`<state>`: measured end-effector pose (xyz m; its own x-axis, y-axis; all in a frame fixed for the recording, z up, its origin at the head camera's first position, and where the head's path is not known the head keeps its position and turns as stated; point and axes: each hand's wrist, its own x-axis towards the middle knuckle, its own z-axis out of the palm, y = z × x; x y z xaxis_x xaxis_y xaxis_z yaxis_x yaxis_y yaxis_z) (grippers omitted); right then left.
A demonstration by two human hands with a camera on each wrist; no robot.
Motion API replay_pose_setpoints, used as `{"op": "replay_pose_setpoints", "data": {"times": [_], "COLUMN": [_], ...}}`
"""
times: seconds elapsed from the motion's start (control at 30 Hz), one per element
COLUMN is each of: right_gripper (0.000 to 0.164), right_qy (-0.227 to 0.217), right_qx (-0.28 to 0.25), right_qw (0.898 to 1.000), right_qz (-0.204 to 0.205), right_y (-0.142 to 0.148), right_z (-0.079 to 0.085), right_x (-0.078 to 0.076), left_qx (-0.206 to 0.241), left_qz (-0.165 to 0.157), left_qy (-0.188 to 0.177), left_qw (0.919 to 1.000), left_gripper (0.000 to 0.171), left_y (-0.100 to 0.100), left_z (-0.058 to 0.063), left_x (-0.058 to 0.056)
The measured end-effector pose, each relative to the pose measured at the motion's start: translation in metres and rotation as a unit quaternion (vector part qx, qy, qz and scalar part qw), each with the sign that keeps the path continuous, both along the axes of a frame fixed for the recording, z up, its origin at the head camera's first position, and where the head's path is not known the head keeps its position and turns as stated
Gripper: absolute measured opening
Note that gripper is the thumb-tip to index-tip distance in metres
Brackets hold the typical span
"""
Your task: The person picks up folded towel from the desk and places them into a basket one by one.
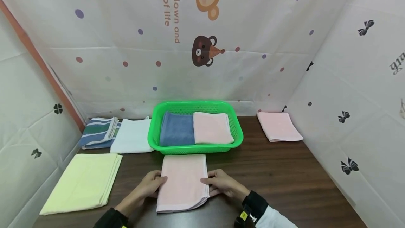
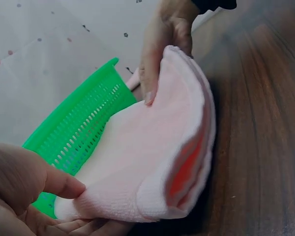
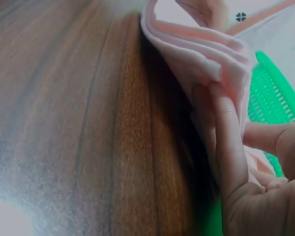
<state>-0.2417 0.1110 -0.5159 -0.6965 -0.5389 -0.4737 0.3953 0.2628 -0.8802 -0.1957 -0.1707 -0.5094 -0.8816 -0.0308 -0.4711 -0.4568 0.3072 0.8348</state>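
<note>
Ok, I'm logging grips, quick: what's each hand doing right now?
Left hand: closed, holding the near pink towel by its left edge, thumb on top.
Right hand: closed, holding the same towel by its right edge.

From the head, the desk (image 1: 269,171) is viewed forward and downward, from farther back. From each wrist, the folded pink towel (image 1: 183,182) is seen very near, tilted, from opposite sides; it and the green basket (image 1: 196,149) are shared by all views.
</note>
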Motion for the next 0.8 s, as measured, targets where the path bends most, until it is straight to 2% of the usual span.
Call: {"op": "replay_pose_setpoints", "data": {"times": [0.2,0.37,0.57,0.67,0.8], "right_gripper": [0.033,0.033,0.037,0.038,0.042], "right_qy": [0.019,0.042,0.053,0.048,0.053], "right_qx": [-0.01,0.0,0.015,-0.014,-0.061], "right_qw": [1.0,0.999,0.998,0.998,0.995], "right_qz": [-0.007,-0.012,-0.033,-0.049,-0.055], "right_y": [0.0,0.0,-0.002,-0.003,-0.003], "right_z": [-0.001,0.003,0.017,0.031,0.057], "right_x": [0.004,0.01,0.02,0.025,0.027], "left_qx": [0.008,0.037,0.092,0.114,0.117], "left_qz": [0.018,0.012,-0.031,-0.044,-0.043], "left_qy": [-0.003,0.0,0.017,0.029,0.054], "left_qw": [0.9998,0.9992,0.9951,0.992,0.9907], "left_gripper": [0.041,0.041,0.043,0.046,0.052], "left_y": [0.002,0.0,-0.015,-0.019,-0.025], "left_z": [-0.005,0.001,0.023,0.036,0.06], "left_x": [0.0,0.005,0.013,0.015,0.017]}}
